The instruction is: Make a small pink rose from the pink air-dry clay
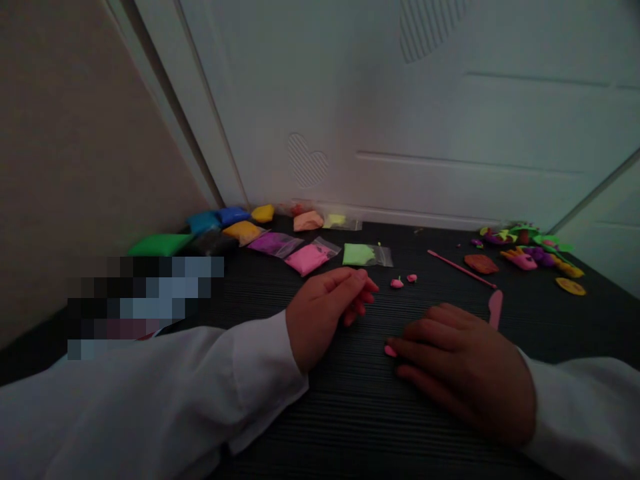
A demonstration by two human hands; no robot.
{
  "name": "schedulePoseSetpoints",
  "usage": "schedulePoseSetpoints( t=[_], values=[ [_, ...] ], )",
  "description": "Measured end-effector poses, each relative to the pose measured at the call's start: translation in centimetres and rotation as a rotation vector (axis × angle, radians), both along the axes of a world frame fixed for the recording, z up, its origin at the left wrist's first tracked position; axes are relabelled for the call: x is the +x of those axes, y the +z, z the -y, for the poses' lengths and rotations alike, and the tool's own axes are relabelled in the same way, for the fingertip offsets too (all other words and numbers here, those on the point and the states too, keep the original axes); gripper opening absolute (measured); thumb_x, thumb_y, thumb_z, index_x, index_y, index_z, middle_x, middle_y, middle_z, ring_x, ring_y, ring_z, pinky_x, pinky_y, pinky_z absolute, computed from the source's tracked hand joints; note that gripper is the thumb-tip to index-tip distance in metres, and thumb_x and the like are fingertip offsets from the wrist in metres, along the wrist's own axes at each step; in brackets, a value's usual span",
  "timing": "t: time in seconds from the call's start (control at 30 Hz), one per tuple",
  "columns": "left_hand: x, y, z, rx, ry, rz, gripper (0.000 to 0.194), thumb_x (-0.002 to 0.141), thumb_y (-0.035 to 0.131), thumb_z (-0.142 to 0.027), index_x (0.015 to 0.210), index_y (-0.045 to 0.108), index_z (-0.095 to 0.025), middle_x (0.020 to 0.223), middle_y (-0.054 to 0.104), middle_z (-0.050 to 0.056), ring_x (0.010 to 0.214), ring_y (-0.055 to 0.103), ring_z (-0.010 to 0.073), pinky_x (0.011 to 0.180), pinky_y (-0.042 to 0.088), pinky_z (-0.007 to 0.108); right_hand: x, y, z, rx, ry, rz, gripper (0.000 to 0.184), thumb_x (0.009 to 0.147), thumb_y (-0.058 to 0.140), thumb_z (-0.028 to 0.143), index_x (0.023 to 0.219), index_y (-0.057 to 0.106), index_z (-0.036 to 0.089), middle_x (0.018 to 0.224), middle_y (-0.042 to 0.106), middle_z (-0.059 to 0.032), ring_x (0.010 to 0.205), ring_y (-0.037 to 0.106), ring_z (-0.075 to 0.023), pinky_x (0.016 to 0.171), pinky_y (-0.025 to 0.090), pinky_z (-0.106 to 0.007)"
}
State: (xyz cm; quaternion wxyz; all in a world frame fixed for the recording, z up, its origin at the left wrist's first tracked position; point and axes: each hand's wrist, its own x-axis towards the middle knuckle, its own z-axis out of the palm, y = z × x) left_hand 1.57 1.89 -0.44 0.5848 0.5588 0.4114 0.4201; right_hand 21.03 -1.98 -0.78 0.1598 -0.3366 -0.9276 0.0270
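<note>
My right hand (463, 370) rests low over the dark table, its fingertips at a small piece of pink clay (390, 350). The index fingertip touches the piece, and the thumb lies just below it. To the left, my left hand (330, 310) hovers on its side with loosely curled, slightly parted fingers; nothing shows in them. Beyond the hands sit two small pink clay buds (397, 283), at least one with a green tip. A pink clay knife (495, 308) lies behind my right hand, partly covered by it. Farther back is a thin pink modelling stick (463, 269).
Bags of pink clay (310, 258), light green clay (358, 254), purple clay (273, 243) and several other colours line the back left. At the back right are colourful clay shapes (530, 257), a reddish-brown flat piece (481, 264) and a yellow disc (571, 287). A white panel (300, 100) rises behind the table.
</note>
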Motion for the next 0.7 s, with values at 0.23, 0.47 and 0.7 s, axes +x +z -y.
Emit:
schedulePoseSetpoints(
  t=[0.23,0.47,0.7],
  values=[
    [0.0,0.0,0.1,-0.011,-0.021,-0.017,0.026,0.082,0.048,-0.037,0.077,0.061,-0.015,0.068,0.055,-0.002,0.058,0.047,0.0074,0.049,0.033,0.020,0.7,0.0,0.2,-0.046,-0.006,-0.040,0.031,0.083,0.048,0.024,0.113,0.053,0.021,0.101,0.058,-0.0025,0.089,0.047,-0.0163,0.075,0.038,-0.033],
    [-0.2,0.2,0.2,0.008,-0.036,-0.058,0.025,0.083,0.047,-0.035,0.077,0.061,-0.017,0.067,0.056,-0.003,0.057,0.047,0.0070,0.050,0.034,0.020,-0.1,0.4,0.9,0.109,-0.020,0.183,0.047,0.079,0.046,0.048,0.118,0.052,0.022,0.128,0.049,-0.0025,0.106,0.046,-0.0248,0.084,0.039,-0.044],
    [-0.1,0.4,0.2,0.026,-0.044,-0.082,0.026,0.084,0.045,-0.035,0.075,0.062,-0.017,0.066,0.055,-0.003,0.055,0.045,0.0067,0.050,0.034,0.019,0.0,0.5,0.8,0.236,0.089,0.297,0.056,0.078,0.036,0.060,0.123,0.047,0.029,0.130,0.046,-0.0051,0.112,0.046,-0.0280,0.083,0.040,-0.050]
  ],
)
